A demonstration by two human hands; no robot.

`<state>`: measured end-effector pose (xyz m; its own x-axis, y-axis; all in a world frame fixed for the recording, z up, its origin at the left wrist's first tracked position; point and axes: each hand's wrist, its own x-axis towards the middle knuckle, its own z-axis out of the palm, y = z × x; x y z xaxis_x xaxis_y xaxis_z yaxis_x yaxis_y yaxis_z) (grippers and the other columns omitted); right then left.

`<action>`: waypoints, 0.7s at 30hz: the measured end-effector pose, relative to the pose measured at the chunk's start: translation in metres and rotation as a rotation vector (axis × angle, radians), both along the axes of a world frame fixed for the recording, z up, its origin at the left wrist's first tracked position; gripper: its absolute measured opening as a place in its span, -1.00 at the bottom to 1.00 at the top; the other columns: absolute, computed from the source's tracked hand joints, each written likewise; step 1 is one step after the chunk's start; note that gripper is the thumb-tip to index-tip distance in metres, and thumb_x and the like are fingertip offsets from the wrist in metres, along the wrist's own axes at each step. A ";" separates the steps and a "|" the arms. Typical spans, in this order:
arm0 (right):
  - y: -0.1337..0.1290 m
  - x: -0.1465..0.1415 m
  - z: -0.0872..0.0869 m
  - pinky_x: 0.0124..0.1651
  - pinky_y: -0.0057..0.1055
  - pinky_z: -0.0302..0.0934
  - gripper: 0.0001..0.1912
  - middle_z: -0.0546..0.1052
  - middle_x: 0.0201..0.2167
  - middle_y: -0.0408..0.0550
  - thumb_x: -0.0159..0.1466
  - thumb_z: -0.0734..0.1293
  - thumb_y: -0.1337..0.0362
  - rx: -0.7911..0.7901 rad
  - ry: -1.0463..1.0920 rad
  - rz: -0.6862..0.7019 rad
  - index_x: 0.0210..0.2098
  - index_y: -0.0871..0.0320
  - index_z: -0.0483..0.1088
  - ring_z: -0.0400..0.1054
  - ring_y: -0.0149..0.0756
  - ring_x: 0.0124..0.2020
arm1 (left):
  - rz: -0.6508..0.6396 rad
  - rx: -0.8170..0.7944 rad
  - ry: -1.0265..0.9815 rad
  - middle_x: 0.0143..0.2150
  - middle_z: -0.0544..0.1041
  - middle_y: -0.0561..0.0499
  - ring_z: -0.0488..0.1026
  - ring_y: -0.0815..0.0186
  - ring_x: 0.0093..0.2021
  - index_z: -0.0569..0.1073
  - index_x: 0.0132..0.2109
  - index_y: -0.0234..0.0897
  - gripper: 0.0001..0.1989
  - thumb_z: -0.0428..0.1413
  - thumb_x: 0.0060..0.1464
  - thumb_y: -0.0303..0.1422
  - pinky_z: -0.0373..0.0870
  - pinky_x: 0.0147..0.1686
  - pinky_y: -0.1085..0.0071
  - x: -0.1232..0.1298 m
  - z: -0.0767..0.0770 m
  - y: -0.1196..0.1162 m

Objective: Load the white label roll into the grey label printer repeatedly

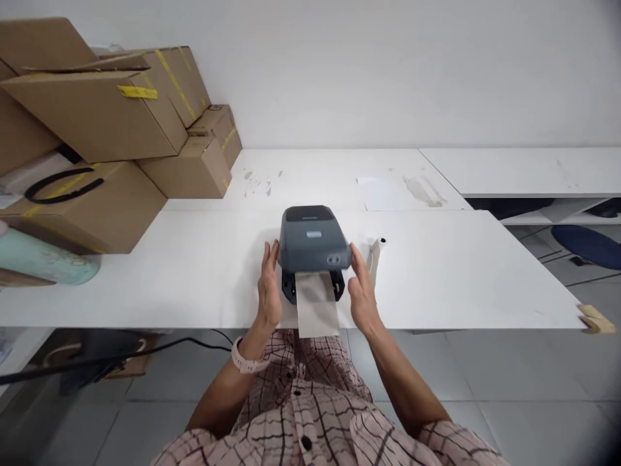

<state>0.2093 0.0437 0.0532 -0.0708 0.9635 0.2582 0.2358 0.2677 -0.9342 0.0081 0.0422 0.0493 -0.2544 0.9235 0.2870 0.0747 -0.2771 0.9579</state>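
The left hand [270,285] and right hand [363,294] press the sides of the grey printer [315,238] on the counter [194,278]. Its shell seems stiff and rather bulky, best taken by both sides.

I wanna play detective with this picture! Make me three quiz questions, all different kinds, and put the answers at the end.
1. True or false: the pink band is on the left arm.
2. Where is the white roll?
A) Left of the grey machine
B) Right of the grey machine
C) On top of the grey machine
3. Fill in the missing colour: the tape on the boxes is ____.

Key: 1. True; 2. B; 3. yellow
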 end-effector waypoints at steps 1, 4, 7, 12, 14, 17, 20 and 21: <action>0.013 0.000 0.012 0.49 0.17 -0.18 -0.28 0.01 0.51 -0.16 0.42 0.03 -0.24 0.050 -0.042 -0.008 0.48 -0.23 -0.11 -0.13 0.07 0.51 | -0.002 0.022 0.009 0.53 0.09 0.04 -0.03 0.13 0.52 0.26 0.41 -0.05 -0.32 -0.21 0.31 0.13 -0.03 0.48 0.14 -0.004 0.010 0.012; 0.058 -0.006 0.050 0.44 0.24 -0.13 -0.27 0.06 0.50 -0.06 0.43 0.01 -0.23 0.199 -0.201 -0.056 0.49 -0.18 -0.18 -0.05 0.11 0.48 | 0.001 -0.001 0.037 0.44 0.29 -0.02 0.12 0.09 0.47 0.35 0.34 -0.09 -0.40 -0.04 0.29 0.06 0.10 0.42 0.14 -0.017 0.030 0.050; 0.107 -0.018 0.073 0.42 0.26 -0.11 -0.21 0.11 0.47 0.05 0.42 -0.01 -0.25 0.314 -0.336 -0.122 0.51 -0.08 -0.24 -0.03 0.14 0.46 | 0.060 -0.073 0.110 0.37 0.35 -0.12 0.27 0.07 0.36 0.37 0.31 -0.10 -0.42 0.14 0.19 -0.09 0.26 0.29 0.14 -0.026 0.023 0.070; 0.182 -0.029 0.076 0.36 0.24 0.00 -0.13 0.15 0.45 0.11 0.39 -0.01 -0.29 0.363 -0.396 -0.125 0.51 0.00 -0.31 0.06 0.18 0.41 | 0.110 -0.356 0.299 -0.01 0.48 -0.16 0.46 0.21 -0.16 0.35 0.31 -0.20 -0.32 0.21 0.05 -0.17 0.41 -0.14 0.26 -0.030 -0.008 0.063; 0.201 -0.028 0.078 0.32 0.21 0.07 -0.10 0.18 0.43 0.12 0.38 0.02 -0.30 0.334 -0.419 -0.092 0.51 0.01 -0.34 0.13 0.18 0.38 | 0.057 -0.428 0.346 -0.19 0.47 -0.07 0.42 0.25 -0.30 0.37 0.29 -0.25 -0.33 0.20 0.04 -0.20 0.37 -0.25 0.31 -0.028 -0.009 0.059; 0.202 -0.026 0.086 0.32 0.23 0.06 -0.07 0.12 0.46 0.15 0.36 0.08 -0.28 0.361 -0.486 -0.093 0.50 0.05 -0.30 0.08 0.21 0.40 | 0.013 -0.468 0.371 -0.39 0.42 0.02 0.38 0.25 -0.40 0.43 0.21 -0.31 -0.42 0.17 0.01 -0.29 0.29 -0.34 0.33 -0.023 -0.002 0.060; 0.174 -0.023 0.092 0.37 0.23 -0.02 -0.17 0.07 0.48 0.11 0.38 0.15 -0.19 0.515 -0.530 -0.092 0.48 0.05 -0.11 -0.03 0.20 0.45 | 0.035 -0.463 0.368 -0.42 0.42 0.04 0.36 0.25 -0.44 0.44 0.16 -0.32 -0.44 0.16 -0.04 -0.36 0.25 -0.39 0.35 -0.020 -0.001 0.065; 0.162 -0.024 0.089 0.36 0.20 0.01 -0.24 0.15 0.45 0.10 0.38 0.17 -0.15 0.544 -0.554 -0.026 0.45 0.04 -0.01 0.03 0.18 0.43 | 0.043 -0.453 0.365 -0.42 0.42 0.04 0.36 0.25 -0.44 0.44 0.15 -0.31 -0.45 0.16 -0.04 -0.37 0.24 -0.40 0.35 -0.019 -0.003 0.067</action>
